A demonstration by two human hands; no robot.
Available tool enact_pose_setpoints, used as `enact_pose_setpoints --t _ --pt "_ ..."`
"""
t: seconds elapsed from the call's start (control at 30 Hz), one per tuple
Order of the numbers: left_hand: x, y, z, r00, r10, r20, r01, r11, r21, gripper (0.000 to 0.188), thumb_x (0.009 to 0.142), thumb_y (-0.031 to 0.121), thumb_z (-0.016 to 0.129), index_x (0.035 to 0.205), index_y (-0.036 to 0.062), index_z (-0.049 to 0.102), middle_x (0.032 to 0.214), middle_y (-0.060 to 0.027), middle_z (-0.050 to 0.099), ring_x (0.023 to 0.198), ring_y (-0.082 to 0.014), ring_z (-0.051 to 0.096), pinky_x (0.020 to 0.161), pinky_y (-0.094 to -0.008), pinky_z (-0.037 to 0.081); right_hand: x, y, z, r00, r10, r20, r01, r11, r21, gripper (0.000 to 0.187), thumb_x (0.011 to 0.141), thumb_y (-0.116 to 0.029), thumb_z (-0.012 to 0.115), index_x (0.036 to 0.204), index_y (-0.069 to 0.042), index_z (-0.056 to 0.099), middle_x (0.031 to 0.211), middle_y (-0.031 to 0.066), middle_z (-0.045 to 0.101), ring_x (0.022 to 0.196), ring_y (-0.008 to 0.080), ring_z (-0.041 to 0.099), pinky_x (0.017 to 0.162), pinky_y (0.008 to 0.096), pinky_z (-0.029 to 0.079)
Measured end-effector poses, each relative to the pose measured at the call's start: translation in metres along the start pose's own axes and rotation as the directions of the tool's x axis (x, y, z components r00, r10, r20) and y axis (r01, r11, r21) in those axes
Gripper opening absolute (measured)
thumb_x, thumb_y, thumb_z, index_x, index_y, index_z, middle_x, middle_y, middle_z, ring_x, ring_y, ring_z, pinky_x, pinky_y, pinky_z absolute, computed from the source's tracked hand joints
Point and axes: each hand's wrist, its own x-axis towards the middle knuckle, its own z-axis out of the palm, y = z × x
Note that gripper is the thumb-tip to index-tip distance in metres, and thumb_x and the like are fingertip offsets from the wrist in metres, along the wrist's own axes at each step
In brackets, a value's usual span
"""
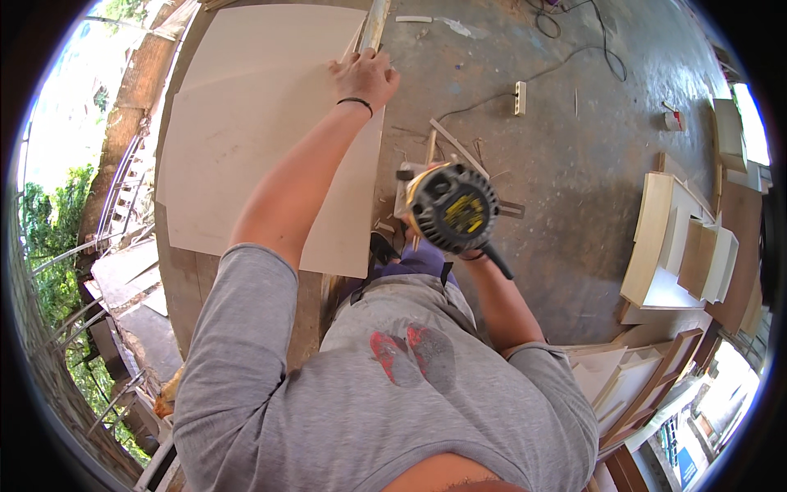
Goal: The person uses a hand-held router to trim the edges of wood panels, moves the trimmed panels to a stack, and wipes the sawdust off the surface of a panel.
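A large pale sheet panel (270,139) lies over a wooden work surface on the left. At its far right corner, my left hand (366,80) has its fingers bent over a narrow wooden strip (375,29), with the thumb out over the panel. My right hand (471,253) is mostly hidden beneath a black-and-yellow power tool (452,208), which it holds up just right of the panel's edge. The tool has a round, vented motor housing, and a slotted metal piece (512,210) juts out at its right. Its exact kind is unclear from above.
Beyond the tool, thin wood offcuts (459,148) lie on the concrete floor (566,180). A cable runs to a pale power strip (520,98). Wooden box pieces (656,238) stand at the right, with leaning boards (623,385) nearer me.
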Motion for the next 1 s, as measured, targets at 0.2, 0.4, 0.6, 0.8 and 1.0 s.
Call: enact_pose_setpoints --t 0.2,0.4,0.6,0.8,1.0 --pt "0.01 -0.048 0.016 0.993 0.071 -0.095 -0.092 0.969 -0.231 0.018 0.086 0.031 0.056 0.088 0.0161 0.066 0.1 -0.0006 0.064 0.099 -0.0284 0.059 0.095 -0.0568 0.033 -0.006 -0.03 0.04 0.961 -0.272 0.051 0.264 0.956 0.13 0.04 0.083 -0.008 0.068 0.12 -0.001 0.055 0.114 0.0154 0.065 0.099 0.0255 0.066 0.086 0.0323 0.051" --pt "-0.004 -0.143 -0.003 0.985 -0.003 -0.174 -0.005 0.999 -0.047 0.026 0.093 0.036 0.05 0.096 0.016 0.067 0.108 -0.0052 0.062 0.109 -0.0277 0.054 0.102 -0.0426 0.034 -0.008 -0.024 0.055 0.971 -0.192 0.145 0.182 0.98 0.083 0.042 0.084 -0.007 0.068 0.123 -0.002 0.053 0.118 0.016 0.063 0.102 0.0266 0.065 0.089 0.0326 0.05" --pt "-0.008 -0.143 -0.009 0.986 0.012 -0.165 -0.028 0.995 -0.094 0.026 0.093 0.035 0.05 0.102 0.0149 0.064 0.114 -0.0051 0.059 0.117 -0.0267 0.048 0.107 -0.0398 0.029 -0.013 -0.001 0.062 0.95 0.264 0.165 -0.301 0.916 0.265 0.034 0.086 -0.006 0.065 0.119 -0.002 0.055 0.118 0.0155 0.063 0.1 0.0253 0.065 0.088 0.0337 0.051" --pt "-0.013 -0.141 -0.017 0.996 -0.014 -0.089 0.002 0.991 -0.133 0.027 0.092 0.035 0.051 0.103 0.0142 0.064 0.114 -0.0058 0.059 0.117 -0.027 0.048 0.107 -0.0403 0.028 0.0 0.014 0.065 0.96 0.219 0.176 -0.27 0.89 0.367 0.037 0.092 -0.016 0.058 0.126 -0.002 0.051 0.118 0.013 0.061 0.104 0.0222 0.061 0.089 0.0346 0.05" --pt "-0.008 -0.141 -0.015 0.99 0.021 -0.138 -0.042 0.987 -0.152 0.026 0.09 0.034 0.054 0.102 0.0151 0.066 0.108 -0.0054 0.061 0.114 -0.026 0.05 0.106 -0.0409 0.028 0.036 0.07 0.045 0.96 0.013 0.281 0.103 0.912 -0.397 0.057 0.083 -0.04 0.069 0.129 -0.012 0.05 0.12 0.0037 0.058 0.117 0.0225 0.052 0.107 0.046 0.034"
